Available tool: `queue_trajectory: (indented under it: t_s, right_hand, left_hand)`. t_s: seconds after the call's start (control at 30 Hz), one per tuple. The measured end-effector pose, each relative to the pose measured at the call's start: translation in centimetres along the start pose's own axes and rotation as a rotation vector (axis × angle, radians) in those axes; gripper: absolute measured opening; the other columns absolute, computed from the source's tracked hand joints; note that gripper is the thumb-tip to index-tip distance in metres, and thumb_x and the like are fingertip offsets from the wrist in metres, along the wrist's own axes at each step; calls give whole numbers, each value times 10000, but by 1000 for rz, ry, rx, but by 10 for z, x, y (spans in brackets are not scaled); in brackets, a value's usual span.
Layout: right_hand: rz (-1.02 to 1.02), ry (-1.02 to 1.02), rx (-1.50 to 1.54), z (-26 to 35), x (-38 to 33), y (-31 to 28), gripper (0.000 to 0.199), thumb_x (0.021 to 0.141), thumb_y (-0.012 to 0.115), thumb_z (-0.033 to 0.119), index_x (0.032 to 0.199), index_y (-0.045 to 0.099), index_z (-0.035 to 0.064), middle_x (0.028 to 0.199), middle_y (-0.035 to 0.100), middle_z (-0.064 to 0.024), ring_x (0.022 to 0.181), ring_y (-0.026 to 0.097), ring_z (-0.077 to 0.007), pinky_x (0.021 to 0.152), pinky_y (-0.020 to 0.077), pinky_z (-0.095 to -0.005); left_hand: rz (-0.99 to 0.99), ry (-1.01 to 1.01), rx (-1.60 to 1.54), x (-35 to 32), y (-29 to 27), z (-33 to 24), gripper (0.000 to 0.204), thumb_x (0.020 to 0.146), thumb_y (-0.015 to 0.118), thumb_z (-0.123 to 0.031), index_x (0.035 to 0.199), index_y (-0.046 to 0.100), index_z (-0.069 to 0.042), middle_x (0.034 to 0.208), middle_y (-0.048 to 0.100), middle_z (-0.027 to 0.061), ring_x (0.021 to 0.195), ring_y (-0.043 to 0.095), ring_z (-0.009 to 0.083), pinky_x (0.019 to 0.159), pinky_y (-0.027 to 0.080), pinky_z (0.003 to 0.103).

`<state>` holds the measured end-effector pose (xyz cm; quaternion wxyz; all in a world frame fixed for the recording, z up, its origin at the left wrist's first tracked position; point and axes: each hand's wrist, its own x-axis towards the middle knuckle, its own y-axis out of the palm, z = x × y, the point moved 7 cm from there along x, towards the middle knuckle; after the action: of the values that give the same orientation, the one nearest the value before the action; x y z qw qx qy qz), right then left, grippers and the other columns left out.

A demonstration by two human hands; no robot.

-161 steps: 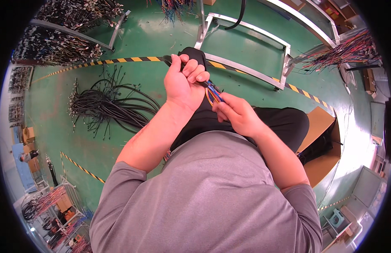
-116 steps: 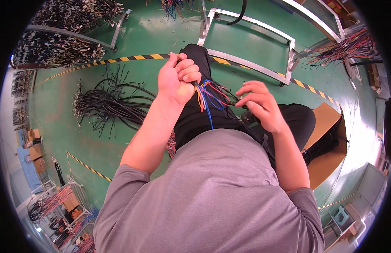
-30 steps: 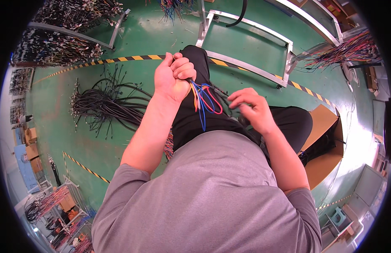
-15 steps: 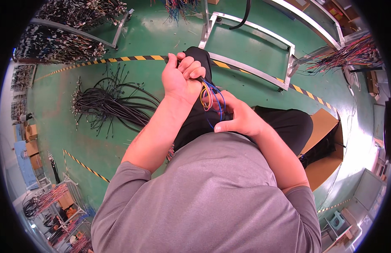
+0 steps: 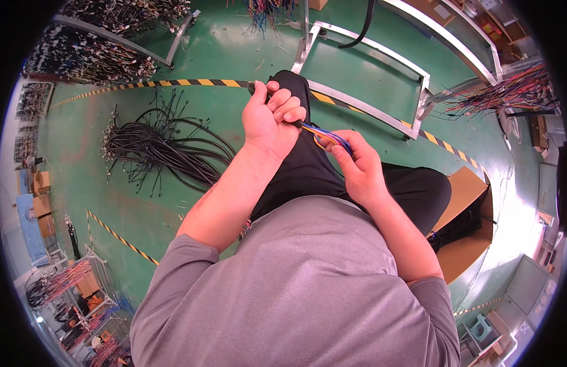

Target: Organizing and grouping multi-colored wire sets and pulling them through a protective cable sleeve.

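Observation:
My left hand point(image 5: 272, 116) is closed around a black cable sleeve, only a dark end of which shows below the fingers. Out of that end run several thin coloured wires point(image 5: 317, 131), blue, yellow, orange and pinkish, stretched toward my right. My right hand point(image 5: 355, 160) closes on the wires, thumb against the fingers, and the wires bow in a loop beside the fingertips. Their far ends are hidden in that hand. Both hands are above my lap, over the dark trousers point(image 5: 295, 162).
On the green floor to the left lies a bundle of black cables point(image 5: 167, 147). A metal frame point(image 5: 363, 92) stands ahead, and an open cardboard box point(image 5: 467, 251) with black items sits at right. Racks of wire harnesses point(image 5: 90, 58) fill the far left. Yellow-black tape point(image 5: 197, 82) crosses the floor.
My right hand has gone from open fingers beside loosely looped wires to a closed grip on them. The wires are now gathered and drawn out to the right.

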<state>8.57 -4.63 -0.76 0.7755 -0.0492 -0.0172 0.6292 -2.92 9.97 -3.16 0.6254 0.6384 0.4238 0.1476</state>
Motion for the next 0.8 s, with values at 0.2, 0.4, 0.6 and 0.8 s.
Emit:
queue_trajectory:
  t_s: [0.2,0.4,0.6,0.8]
  right_hand:
    - [268,190,50,7,-3,14,247,1086,520,191,1195,620,-7,860,573,6,836,518,-86,786,432,-239]
    - [296,236,138,-2,-6,17,353,1115,448,261,1030,674,4,838,518,5,809,461,-99,784,404,-258]
    - [315,107,-153,11,-8,26,275,1095,484,216,1025,674,30,789,557,-33,826,513,-173,803,446,-322]
    - [189,-7,-409,18,-10,25,155,1053,512,125,1050,633,28,747,574,-92,799,563,-267,781,460,-393]
  left_hand:
    - [3,29,58,-3,0,-2,348,1124,384,-432,966,497,-143,629,288,-57,514,252,91,502,274,266]
    - [-3,13,89,-8,-1,5,355,1121,395,-438,949,509,-148,626,282,-62,512,246,81,497,267,263]
    - [-2,26,124,-9,-3,3,366,1118,397,-451,945,515,-150,624,280,-62,511,245,77,502,265,264]
    - [-22,26,149,-11,-3,2,379,1113,401,-472,946,517,-151,622,278,-61,512,246,80,505,270,264]
